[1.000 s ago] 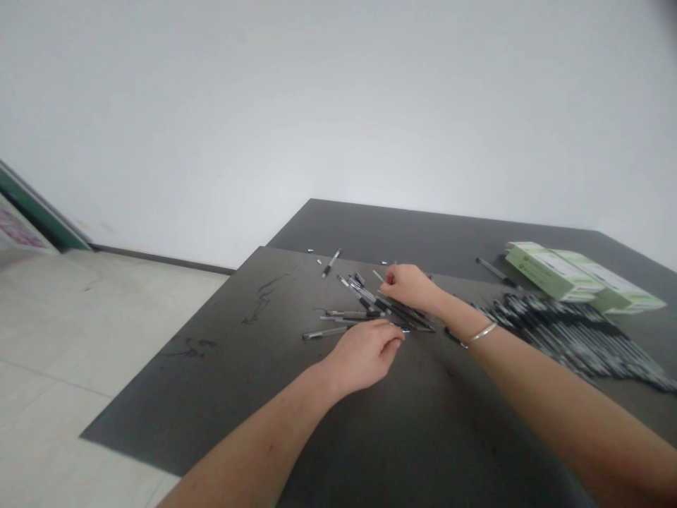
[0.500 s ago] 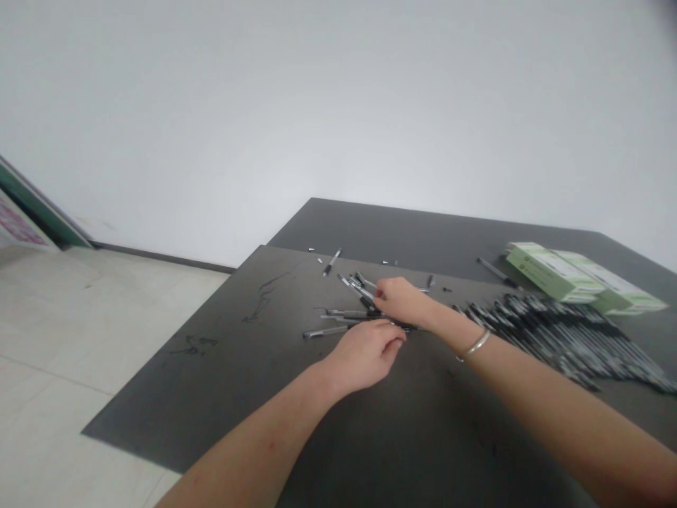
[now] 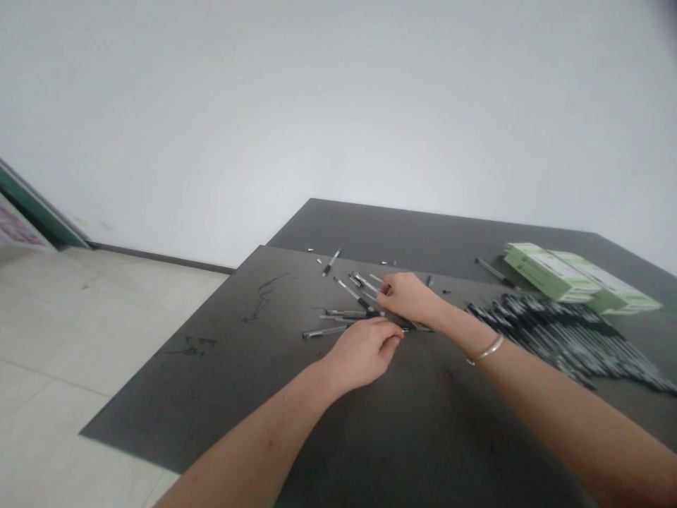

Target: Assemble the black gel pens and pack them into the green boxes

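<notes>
Loose clear-barrelled gel pens with black grips (image 3: 352, 291) lie in a small cluster on the dark table (image 3: 211, 395). My left hand (image 3: 364, 353) rests at the near side of this cluster, palm down, fingers curled together; whatever is in them is hidden. Pen ends stick out to its left and right. Just beyond it, my right hand (image 3: 410, 296), with a silver bracelet on the wrist, has thumb and fingers pinched on a pen (image 3: 371, 288) whose end points up and left.
Many pens (image 3: 565, 339) are spread in a row at the right, before two green-and-white boxes (image 3: 555, 274). One pen (image 3: 494, 271) lies left of the boxes. Another pen (image 3: 331, 262) lies beyond the cluster, with small pen tips (image 3: 311, 250) around. A white wall (image 3: 338, 106) stands behind.
My right hand has shifted slightly right and its fingers show more, pinched on a pen. Pens in the cluster have moved apart a little. My left hand has hardly moved.
</notes>
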Action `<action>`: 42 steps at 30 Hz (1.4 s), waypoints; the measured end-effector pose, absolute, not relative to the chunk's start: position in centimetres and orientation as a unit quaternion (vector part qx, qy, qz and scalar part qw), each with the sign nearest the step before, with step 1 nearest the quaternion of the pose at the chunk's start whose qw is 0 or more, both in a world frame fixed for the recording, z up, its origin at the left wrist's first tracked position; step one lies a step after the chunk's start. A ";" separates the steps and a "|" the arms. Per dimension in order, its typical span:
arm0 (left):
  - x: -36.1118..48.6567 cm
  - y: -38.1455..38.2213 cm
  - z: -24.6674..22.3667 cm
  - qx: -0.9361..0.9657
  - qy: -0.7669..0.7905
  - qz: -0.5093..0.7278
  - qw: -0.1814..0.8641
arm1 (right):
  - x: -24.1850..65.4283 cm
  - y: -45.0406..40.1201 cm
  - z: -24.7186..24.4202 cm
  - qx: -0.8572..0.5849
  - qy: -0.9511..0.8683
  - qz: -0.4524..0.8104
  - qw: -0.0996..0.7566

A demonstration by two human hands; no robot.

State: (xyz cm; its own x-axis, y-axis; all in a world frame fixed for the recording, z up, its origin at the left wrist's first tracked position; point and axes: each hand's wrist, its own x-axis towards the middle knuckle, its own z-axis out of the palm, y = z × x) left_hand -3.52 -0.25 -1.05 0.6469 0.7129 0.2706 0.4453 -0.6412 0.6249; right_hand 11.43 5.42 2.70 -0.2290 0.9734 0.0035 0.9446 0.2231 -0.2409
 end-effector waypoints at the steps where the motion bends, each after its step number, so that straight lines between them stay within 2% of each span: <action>1: -3.5 -0.2 -1.1 0.861 0.340 0.266 0.268 | 11.9 5.0 3.2 -0.614 -0.777 0.105 0.088; 4: -3.4 0.0 -1.3 0.817 0.376 0.302 0.317 | 13.7 3.2 4.1 -0.593 -0.777 0.176 0.117; 6: -3.2 0.2 -1.4 0.765 0.388 0.331 0.393 | 14.8 1.8 4.3 -0.564 -0.746 0.304 0.180; 8: -3.1 0.2 -1.3 0.703 0.368 0.365 0.488 | 15.6 0.2 4.2 -0.543 -0.716 0.381 0.216; 10: -3.1 0.2 -1.0 0.646 0.330 0.394 0.564 | 16.1 -1.3 4.0 -0.539 -0.696 0.415 0.230; 13: -3.1 0.1 -0.3 0.597 0.292 0.413 0.623 | 16.3 -3.0 3.6 -0.534 -0.677 0.446 0.242; 20: -3.3 0.0 0.3 0.562 0.259 0.414 0.667 | 16.5 -4.7 2.9 -0.520 -0.683 0.445 0.254; 26: -3.6 1.0 0.4 0.427 0.277 0.538 0.673 | 17.8 -6.1 2.9 -0.541 -0.655 0.433 0.300; 42: -3.7 1.1 1.1 0.372 0.291 0.565 0.677 | 17.2 -7.8 3.4 -0.542 -0.708 0.387 0.235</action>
State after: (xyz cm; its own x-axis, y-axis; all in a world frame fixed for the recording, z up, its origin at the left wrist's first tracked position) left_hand -3.74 1.15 1.06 0.1924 0.9810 0.0261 -0.5477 0.0853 0.8323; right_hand 17.15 -7.83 3.44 -0.3021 0.9494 -0.0864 0.5852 0.1131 -0.8030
